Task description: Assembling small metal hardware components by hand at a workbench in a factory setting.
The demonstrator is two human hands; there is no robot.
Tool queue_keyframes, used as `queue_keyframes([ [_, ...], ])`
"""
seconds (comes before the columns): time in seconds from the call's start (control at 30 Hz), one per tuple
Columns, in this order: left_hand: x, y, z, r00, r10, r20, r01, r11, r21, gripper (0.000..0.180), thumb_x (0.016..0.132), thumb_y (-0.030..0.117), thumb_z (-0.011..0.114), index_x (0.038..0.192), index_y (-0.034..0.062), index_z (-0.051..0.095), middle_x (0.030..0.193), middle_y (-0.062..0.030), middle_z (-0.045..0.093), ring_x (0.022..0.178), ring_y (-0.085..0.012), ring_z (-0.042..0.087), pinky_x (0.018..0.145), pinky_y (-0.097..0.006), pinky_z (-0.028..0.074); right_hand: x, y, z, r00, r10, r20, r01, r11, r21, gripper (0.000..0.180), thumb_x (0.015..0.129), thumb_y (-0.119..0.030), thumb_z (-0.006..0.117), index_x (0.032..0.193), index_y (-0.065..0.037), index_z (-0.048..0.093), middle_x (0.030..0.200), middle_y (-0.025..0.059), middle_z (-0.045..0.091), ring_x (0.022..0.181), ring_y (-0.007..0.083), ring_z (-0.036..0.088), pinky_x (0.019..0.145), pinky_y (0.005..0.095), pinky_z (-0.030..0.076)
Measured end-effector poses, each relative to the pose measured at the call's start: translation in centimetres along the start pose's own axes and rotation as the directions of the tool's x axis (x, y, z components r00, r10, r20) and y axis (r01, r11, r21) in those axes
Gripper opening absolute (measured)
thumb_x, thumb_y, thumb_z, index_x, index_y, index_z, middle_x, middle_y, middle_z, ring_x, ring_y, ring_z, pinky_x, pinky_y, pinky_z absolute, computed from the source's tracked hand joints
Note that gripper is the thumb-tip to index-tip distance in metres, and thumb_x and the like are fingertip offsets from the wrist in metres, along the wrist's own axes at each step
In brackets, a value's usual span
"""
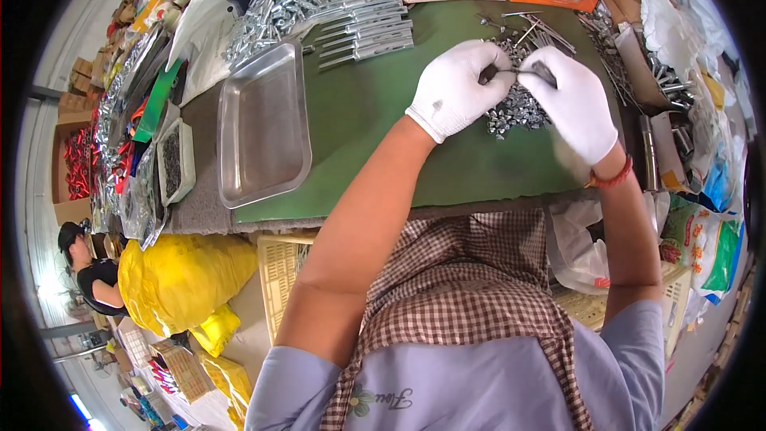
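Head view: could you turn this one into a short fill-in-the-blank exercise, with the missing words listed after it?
1. The gloved left hand and gloved right hand are close together at the pile of small metal parts, on a work surface coloured ____.
2. The rectangular metal tray lies to the ____ of both hands.
3. The bracelet at the right wrist is coloured ____.
4. The big sack at lower left is coloured ____.

Missing words: green; left; red; yellow.

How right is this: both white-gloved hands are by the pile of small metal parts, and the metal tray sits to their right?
Not quite: the white-gloved left hand and right hand are by the pile of small metal parts, but the metal tray sits to their left, as the head view shows.
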State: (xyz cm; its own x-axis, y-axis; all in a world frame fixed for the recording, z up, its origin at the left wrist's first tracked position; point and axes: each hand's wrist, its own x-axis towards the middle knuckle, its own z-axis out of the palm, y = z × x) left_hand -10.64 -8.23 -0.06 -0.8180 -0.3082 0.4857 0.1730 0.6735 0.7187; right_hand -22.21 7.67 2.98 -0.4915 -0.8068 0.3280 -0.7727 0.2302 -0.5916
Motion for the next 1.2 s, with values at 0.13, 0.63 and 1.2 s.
queue_keyframes([
  [0.13, -1.4, 1.4, -0.4, 0.974, -0.091, 0.208, 0.053, 0.982, 0.183, 0.015, 0.085, 0.021, 0.066, 0.09, 0.007, 0.069, 0.088, -0.0129, 0.067, 0.083, -0.0304, 0.065, 0.077, -0.039, 0.053, -3.6, -0.6, 0.1, 0.993, -0.103, -0.059, 0.098, 0.991, -0.089, 0.01, 0.086, -0.013, 0.068, 0.096, -0.011, 0.067, 0.089, 0.0102, 0.066, 0.08, 0.0317, 0.066, 0.071, 0.0389, 0.051],
  [0.63, -2.3, 0.4, -5.6, 0.98, -0.198, 0.024, 0.104, 0.612, 0.784, 0.025, 0.086, 0.024, 0.065, 0.105, 0.0076, 0.064, 0.1, -0.0138, 0.066, 0.094, -0.0333, 0.065, 0.083, -0.046, 0.053, -8.8, 0.0, 2.6, 0.979, 0.045, -0.199, -0.078, 0.984, -0.158, 0.019, 0.085, -0.005, 0.063, 0.102, -0.008, 0.069, 0.101, 0.0128, 0.066, 0.09, 0.0337, 0.065, 0.077, 0.0411, 0.052],
  [1.2, -4.7, 1.0, -7.1, 0.97, -0.116, 0.212, -0.037, 0.795, 0.605, 0.017, 0.096, 0.024, 0.06, 0.11, 0.0135, 0.062, 0.093, -0.0117, 0.062, 0.087, -0.0338, 0.064, 0.075, -0.043, 0.053, -10.7, -3.7, 0.6, 0.895, 0.444, 0.04, -0.402, 0.766, 0.502, 0.027, 0.101, -0.004, 0.05, 0.125, 0.001, 0.062, 0.097, 0.0071, 0.07, 0.059, 0.0046, 0.051, 0.057, 0.0208, 0.043],
])
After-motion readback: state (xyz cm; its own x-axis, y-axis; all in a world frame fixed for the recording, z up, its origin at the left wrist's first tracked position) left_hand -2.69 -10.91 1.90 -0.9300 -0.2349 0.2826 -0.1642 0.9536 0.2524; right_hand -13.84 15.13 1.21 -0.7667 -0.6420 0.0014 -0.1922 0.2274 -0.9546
